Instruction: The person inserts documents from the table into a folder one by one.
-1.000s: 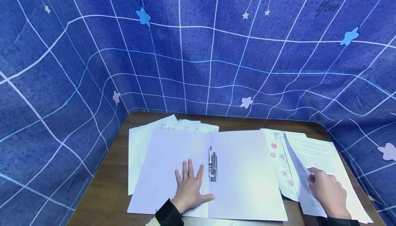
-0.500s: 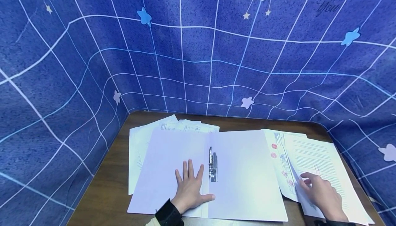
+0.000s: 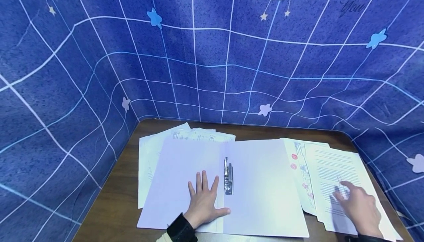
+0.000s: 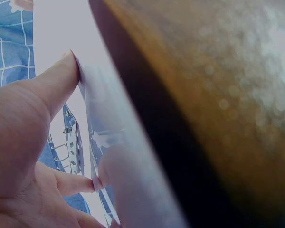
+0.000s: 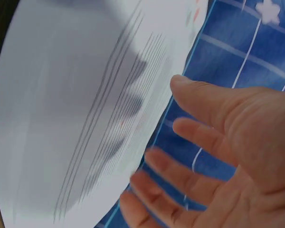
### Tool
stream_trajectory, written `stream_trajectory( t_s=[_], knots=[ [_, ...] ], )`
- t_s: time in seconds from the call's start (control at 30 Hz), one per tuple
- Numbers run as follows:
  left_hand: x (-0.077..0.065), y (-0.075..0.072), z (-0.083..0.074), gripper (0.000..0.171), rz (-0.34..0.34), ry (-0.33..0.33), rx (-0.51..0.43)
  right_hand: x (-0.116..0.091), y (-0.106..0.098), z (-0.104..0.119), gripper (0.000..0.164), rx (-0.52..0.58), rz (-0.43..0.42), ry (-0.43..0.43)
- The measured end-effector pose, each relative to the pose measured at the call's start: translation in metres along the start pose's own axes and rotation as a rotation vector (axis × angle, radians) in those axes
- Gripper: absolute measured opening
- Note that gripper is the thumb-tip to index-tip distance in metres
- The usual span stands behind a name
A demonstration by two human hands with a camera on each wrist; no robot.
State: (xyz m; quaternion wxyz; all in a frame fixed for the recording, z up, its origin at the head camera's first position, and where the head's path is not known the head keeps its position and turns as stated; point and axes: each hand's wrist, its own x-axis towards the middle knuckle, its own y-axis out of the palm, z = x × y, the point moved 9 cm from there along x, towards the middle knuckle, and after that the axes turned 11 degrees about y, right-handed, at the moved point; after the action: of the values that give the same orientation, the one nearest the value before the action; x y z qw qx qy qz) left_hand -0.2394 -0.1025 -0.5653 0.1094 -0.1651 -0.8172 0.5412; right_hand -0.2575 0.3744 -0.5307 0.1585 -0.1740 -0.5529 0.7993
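Note:
A white folder [image 3: 261,197] lies opened flat on the table, with a metal lever clip [image 3: 228,177] along its middle. My left hand [image 3: 204,203] rests on the folder's left cover, fingers spread and thumb pointing toward the clip. In the left wrist view its thumb and fingertips touch the glossy cover. My right hand [image 3: 361,207] is over the printed sheets [image 3: 334,168] at the right, its fingers parted and relaxed with nothing between them. The right wrist view shows the fingers above the printed page [image 5: 85,118], with their shadow falling on it.
More papers [image 3: 149,161] stick out from under the folder's left side. A sheet with red stamps [image 3: 298,164] lies partly beneath the folder's right edge. The brown wooden table [image 3: 112,201] is bordered by a blue patterned curtain [image 3: 212,72].
The right hand has let go of the lifted sheet's left edge, and that sheet now lies flat. The hand has shifted slightly right. My left hand has stayed in place.

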Motion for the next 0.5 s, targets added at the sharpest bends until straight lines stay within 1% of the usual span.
stream_trajectory(
  t_s=[0.07, 0.13, 0.23, 0.3, 0.37, 0.5],
  knots=[
    [0.0, 0.0, 0.0, 0.114, -0.003, -0.001, 0.0, 0.007, -0.001, -0.015, 0.067, -0.017, 0.009, 0.058],
    [0.0, 0.0, 0.001, 0.114, -0.006, 0.0, -0.001, 0.012, 0.001, -0.03, 0.078, -0.025, 0.049, 0.123],
    [-0.001, 0.0, 0.001, 0.113, -0.006, 0.003, -0.002, 0.017, 0.005, -0.05, 0.087, -0.032, 0.114, 0.212],
    [-0.001, 0.0, 0.001, 0.114, -0.007, 0.005, -0.002, 0.018, 0.008, -0.06, 0.089, -0.043, 0.146, 0.266],
    [-0.001, 0.001, 0.001, 0.114, -0.006, 0.007, -0.001, 0.019, 0.009, -0.067, 0.088, -0.065, 0.165, 0.3],
    [0.0, 0.001, 0.001, 0.114, -0.006, 0.008, 0.008, 0.017, 0.011, -0.073, 0.086, -0.087, 0.184, 0.322]
  ],
)
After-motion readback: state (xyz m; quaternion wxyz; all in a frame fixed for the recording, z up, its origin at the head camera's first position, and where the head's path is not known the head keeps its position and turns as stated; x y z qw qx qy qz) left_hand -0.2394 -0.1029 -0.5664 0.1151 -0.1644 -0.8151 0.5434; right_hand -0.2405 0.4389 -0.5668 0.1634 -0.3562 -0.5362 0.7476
